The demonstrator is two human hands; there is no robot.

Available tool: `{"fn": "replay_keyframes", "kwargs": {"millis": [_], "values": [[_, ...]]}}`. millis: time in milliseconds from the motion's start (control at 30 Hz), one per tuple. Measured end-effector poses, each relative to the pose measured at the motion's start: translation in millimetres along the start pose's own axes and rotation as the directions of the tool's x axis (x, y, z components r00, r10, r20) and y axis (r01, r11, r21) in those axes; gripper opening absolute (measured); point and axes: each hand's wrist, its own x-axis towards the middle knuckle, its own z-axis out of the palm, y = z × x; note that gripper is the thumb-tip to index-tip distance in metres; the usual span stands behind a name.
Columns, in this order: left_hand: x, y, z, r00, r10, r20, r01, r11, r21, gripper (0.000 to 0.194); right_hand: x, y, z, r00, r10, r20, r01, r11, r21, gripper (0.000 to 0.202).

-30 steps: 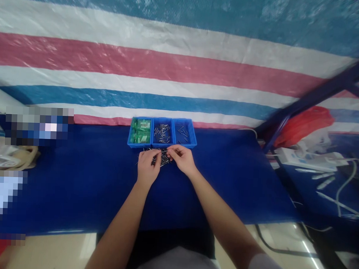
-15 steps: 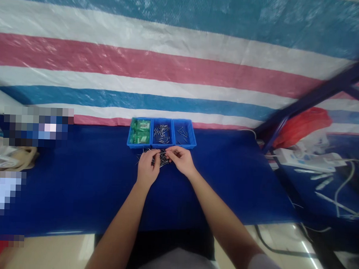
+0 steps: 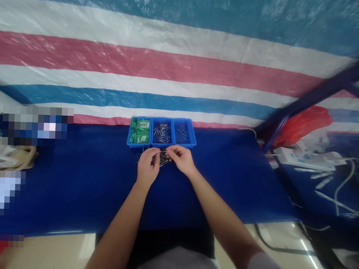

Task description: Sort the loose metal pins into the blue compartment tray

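My left hand (image 3: 149, 163) and my right hand (image 3: 180, 159) meet over a pile of dark metal pins (image 3: 163, 161) on the blue table. Between their pinched fingertips stretches one thin metal pin (image 3: 163, 151), held at both ends. Just behind the hands stand three joined blue bins. Green packets (image 3: 141, 131) fill the left bin, many metal pins (image 3: 162, 133) lie in the middle one, and several thin pins (image 3: 182, 134) are in the right bin (image 3: 192, 135).
The blue table (image 3: 92, 178) runs under everything, against a striped sheet (image 3: 170, 67). To the right are a dark metal frame, a red bag (image 3: 305, 125), a white power strip (image 3: 302, 158) and cables. A tan bundle (image 3: 22, 158) lies at the far left.
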Motion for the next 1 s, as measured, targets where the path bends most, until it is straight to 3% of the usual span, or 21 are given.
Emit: {"fn": "replay_keyframes", "kwargs": {"millis": [600,800,1000], "values": [[-0.1,-1.1,-1.8,0.999,0.009,0.039,-0.008,0.999,-0.038,0.016,-1.4,-0.3,1.7,0.999,-0.028,0.04,0.027,1.0,0.006,0.029],[-0.5,0.0,-0.6,1.0,-0.021,-0.003,0.021,1.0,-0.012,0.016,-0.6,-0.4,0.7,1.0,-0.024,0.011,0.023,0.999,0.045,0.029],[-1.2,-2.6,0.9,0.999,0.034,-0.011,-0.034,0.998,-0.06,0.015,0.5,1.0,-0.3,1.0,-0.03,0.001,0.029,0.998,0.046,0.03]]}}
